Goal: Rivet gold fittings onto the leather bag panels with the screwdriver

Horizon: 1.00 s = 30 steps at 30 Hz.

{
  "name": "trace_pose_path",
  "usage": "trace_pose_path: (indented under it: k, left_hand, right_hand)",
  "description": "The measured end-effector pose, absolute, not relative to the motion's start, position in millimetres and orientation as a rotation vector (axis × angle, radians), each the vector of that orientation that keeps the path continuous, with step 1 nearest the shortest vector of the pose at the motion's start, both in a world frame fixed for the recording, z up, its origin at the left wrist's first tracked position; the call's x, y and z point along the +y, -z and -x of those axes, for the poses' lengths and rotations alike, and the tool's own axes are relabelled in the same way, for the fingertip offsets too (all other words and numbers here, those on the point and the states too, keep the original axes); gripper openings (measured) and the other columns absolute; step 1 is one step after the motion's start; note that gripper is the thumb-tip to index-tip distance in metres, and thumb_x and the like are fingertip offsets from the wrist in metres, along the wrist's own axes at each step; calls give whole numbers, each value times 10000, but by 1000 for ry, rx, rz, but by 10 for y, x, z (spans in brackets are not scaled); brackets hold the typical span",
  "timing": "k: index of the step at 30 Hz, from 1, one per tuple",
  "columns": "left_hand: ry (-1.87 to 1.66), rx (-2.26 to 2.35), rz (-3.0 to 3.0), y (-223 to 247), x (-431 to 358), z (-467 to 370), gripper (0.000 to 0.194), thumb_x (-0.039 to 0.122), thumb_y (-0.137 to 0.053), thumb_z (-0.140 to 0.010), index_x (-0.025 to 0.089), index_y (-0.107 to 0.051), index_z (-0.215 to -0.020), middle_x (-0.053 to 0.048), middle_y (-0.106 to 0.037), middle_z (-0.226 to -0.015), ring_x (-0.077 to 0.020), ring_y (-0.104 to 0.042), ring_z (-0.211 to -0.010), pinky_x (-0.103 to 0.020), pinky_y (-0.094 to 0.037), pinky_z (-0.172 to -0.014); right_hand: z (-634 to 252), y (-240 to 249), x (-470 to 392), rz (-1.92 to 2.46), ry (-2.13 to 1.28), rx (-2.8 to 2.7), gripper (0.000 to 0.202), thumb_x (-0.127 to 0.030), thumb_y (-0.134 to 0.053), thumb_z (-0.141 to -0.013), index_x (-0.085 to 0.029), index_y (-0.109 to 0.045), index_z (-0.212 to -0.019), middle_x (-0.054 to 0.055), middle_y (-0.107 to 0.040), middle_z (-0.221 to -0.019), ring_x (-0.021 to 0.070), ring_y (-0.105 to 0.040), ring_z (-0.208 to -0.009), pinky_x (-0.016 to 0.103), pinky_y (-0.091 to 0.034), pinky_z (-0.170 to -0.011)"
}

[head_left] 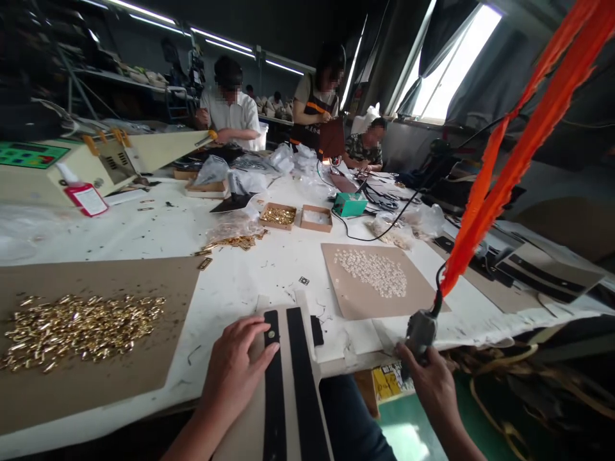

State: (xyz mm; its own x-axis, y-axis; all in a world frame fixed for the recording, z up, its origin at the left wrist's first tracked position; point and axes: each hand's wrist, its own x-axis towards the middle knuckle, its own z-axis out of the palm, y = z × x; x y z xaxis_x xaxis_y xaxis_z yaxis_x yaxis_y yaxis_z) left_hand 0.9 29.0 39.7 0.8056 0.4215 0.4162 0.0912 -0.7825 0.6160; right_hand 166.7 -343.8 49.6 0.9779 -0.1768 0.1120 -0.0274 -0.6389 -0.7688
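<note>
A beige panel [282, 390] with two black strips [302, 358] lies at the table's front edge, reaching over my lap. On it rests my left hand [240, 358], its thumb and fingers spread at the far end of the left strip. A small round metal piece [271, 334] shows between thumb and forefinger. To the right, my right hand [430, 378] is closed around a grey electric screwdriver [421, 330], which hangs from orange straps [485, 186] with a cable at its top. The tool's lower end is mostly hidden by my fingers.
Gold metal fittings [86, 326] are heaped on cardboard at left. Small clear pieces [372, 272] lie on another cardboard sheet [343, 307]. Beyond are small boxes [316, 224], a green box [350, 204], a red bottle [87, 198] and a machine [43, 169]. Several people work across the table.
</note>
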Motion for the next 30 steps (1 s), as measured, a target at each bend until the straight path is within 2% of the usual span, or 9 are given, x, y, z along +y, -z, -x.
trace_pose_path:
  k: [2,6,8,10,12,15,20,26,30]
  left_hand:
    - [-745,380,-2388,-391,289,-7,217,324,-754,-895,300,-711,-1106,-34,-725,-1254,-321,-653,-1183,-563,-522,-1022]
    - [-727,388,-2377,-406,251,11,238,259,-781,-881,296,-708,-1104,-37,-721,-1253,-315,-647,-1197,-539,-521,-1008]
    - [-704,411,-2377,-439,208,27,251,230,-796,-873,292,-708,-1099,-37,-717,-1257,-311,-638,-1212,-533,-510,-1014]
    - [-680,443,-2369,-479,166,39,267,208,-817,-858,283,-712,-1092,-39,-715,-1252,-309,-630,-1227,-531,-496,-1031]
    - [-662,466,-2348,-512,134,49,291,201,-847,-834,272,-717,-1083,-43,-717,-1245,-310,-627,-1232,-528,-489,-1044]
    - [-655,479,-2311,-539,107,66,318,204,-875,-809,267,-721,-1080,-47,-719,-1247,-312,-622,-1243,-524,-482,-1061]
    - [-664,462,-2264,-548,96,90,321,225,-883,-802,256,-713,-1073,-54,-716,-1248,-313,-615,-1254,-518,-478,-1064]
    - [-617,465,-2250,-566,100,93,315,238,-865,-824,279,-728,-1105,-46,-704,-1281,-305,-599,-1281,-517,-454,-1090]
    - [-590,475,-2257,-589,80,98,307,247,-850,-836,285,-735,-1118,-49,-700,-1283,-305,-592,-1284,-515,-452,-1091]
  right_hand:
    - [-1727,-555,-3308,2259,127,149,645,-774,-729,-710,-170,-767,-932,99,-750,-749,376,-729,-815,401,-555,-659]
    - [-1588,-841,-2887,1991,97,-60,572,-730,-745,-786,-181,-745,-944,98,-751,-829,313,-708,-785,369,-565,-649]
    - [-1452,-1030,-2535,1751,-19,-258,510,-681,-755,-845,-185,-704,-953,97,-736,-882,280,-701,-809,370,-583,-700]
    - [-1322,-1208,-2090,1505,-119,-397,437,-607,-766,-891,-194,-666,-996,65,-698,-846,240,-683,-779,363,-579,-712]
    - [-1216,-1336,-1616,1319,-198,-444,370,-528,-786,-910,-208,-636,-1023,-11,-612,-708,170,-594,-611,314,-536,-611]
    - [-1122,-1384,-1038,1178,-326,-483,324,-469,-804,-912,-217,-600,-930,-76,-486,-591,115,-459,-481,260,-435,-495]
    - [-1135,-1185,-689,1230,-367,-618,345,-451,-819,-904,-202,-598,-812,-53,-497,-596,116,-467,-493,263,-400,-477]
    - [-1188,-1018,-673,1314,-302,-675,307,-434,-835,-889,-197,-641,-874,-15,-576,-681,145,-531,-566,292,-446,-523]
    - [-1184,-1010,-673,1332,-315,-696,311,-432,-832,-890,-194,-638,-845,-6,-584,-685,151,-537,-583,296,-442,-526]
